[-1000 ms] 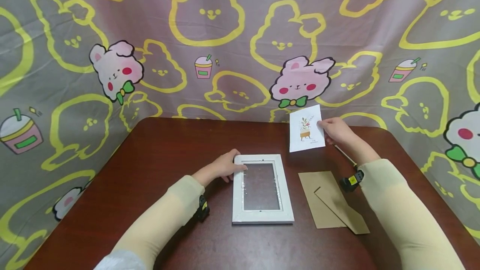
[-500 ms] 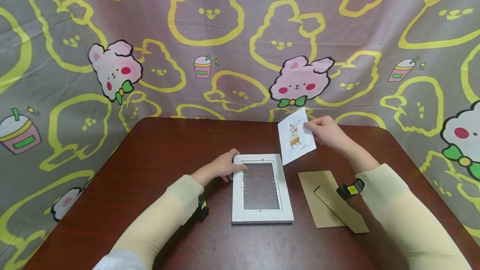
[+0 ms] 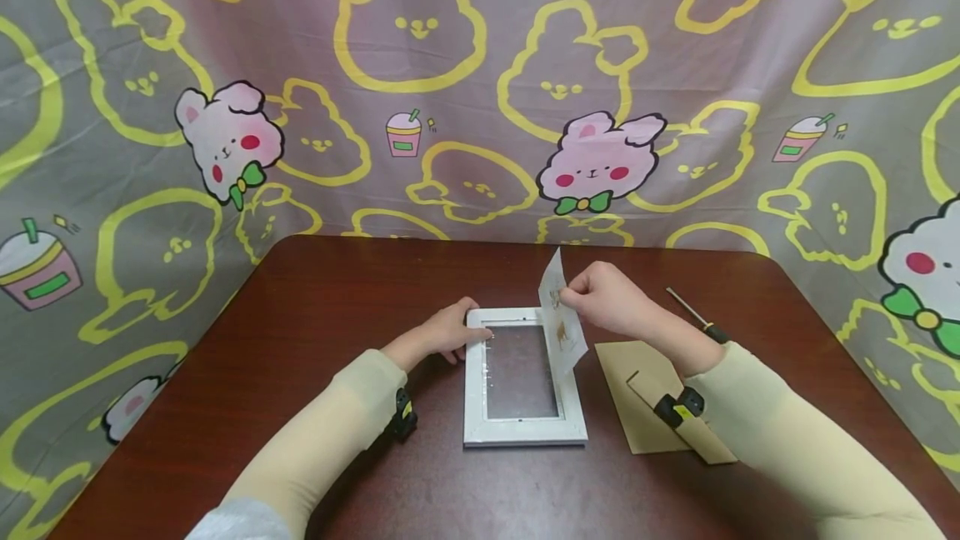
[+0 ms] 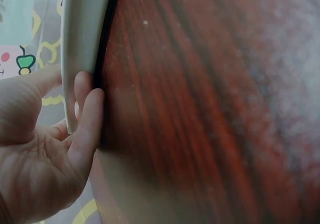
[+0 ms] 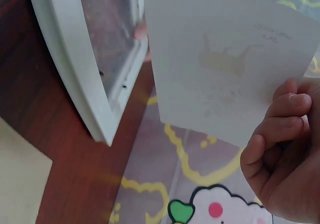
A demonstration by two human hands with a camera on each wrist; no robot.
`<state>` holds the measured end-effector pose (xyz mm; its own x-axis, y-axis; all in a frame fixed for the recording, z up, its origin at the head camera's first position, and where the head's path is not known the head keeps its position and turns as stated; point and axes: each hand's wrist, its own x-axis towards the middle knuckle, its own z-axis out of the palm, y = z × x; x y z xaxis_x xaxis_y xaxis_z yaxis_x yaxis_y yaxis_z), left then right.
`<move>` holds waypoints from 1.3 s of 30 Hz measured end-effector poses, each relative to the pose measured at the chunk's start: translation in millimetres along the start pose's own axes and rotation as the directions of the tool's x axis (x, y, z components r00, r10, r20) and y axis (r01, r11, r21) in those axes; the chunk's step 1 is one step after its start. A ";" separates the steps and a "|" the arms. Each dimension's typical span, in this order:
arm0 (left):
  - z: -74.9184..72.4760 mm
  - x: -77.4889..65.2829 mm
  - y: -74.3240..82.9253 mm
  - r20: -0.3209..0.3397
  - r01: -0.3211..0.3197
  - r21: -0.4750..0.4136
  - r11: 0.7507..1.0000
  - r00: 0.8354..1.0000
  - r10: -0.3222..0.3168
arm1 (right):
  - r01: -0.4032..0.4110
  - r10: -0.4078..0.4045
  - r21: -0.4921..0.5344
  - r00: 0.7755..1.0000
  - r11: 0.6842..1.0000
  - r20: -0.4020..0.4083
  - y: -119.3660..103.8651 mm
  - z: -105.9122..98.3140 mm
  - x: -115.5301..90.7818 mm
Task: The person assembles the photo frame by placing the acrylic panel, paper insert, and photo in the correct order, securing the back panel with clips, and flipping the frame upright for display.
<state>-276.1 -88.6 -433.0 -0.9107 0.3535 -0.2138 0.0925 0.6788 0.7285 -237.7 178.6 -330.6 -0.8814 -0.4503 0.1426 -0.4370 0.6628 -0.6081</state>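
A white picture frame [image 3: 476, 394] with a see-through pane lies on the table, long sides running away from me. My left hand [image 3: 447, 330] holds its far left corner, thumb over the rim and fingers along the outer side, as the left wrist view shows on the frame's edge [image 4: 86, 34]. Above the frame's right side, my right hand [image 3: 609, 300] pinches a white paper print [image 3: 555, 307] of a potted plant by its right edge. The print stands steeply tilted, its lower end overlapping the frame's right rim. In the right wrist view the sheet's pale back [image 5: 210, 44] faces the camera.
Right of the frame lies a brown backing board [image 3: 637, 427] with an angled stand flap [image 3: 711, 438], partly covered by the right wrist camera. Beyond it rests a screwdriver [image 3: 693, 312] with a dark handle. A patterned curtain [image 3: 465, 90] hangs behind the table.
My right hand has carried the print leftward and down, from behind the backing board to over the frame, turning it edge-on. The screwdriver now shows in full. My left hand stays put.
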 end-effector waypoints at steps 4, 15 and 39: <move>0.0 -0.1 -0.9 0.008 -0.003 -0.068 0.998 1.000 0.004 | 0.036 -0.036 -0.042 0.999 0.998 0.016 -5.4 9.4 -0.1; -5.6 4.5 -8.0 0.056 0.078 -0.287 0.955 0.996 -0.065 | 0.082 -0.068 -0.205 0.995 0.975 0.077 -30.1 29.4 -4.2; -9.8 5.2 -16.7 0.109 0.087 -0.394 0.915 0.993 -0.048 | 0.047 0.005 -0.369 0.990 0.928 0.140 -38.3 69.3 8.7</move>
<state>-286.3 -104.4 -439.9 -0.8648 0.3886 -0.3181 -0.1534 0.3988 0.9041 -216.2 107.9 -360.2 -0.8499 -0.5262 0.0289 -0.5135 0.8146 -0.2698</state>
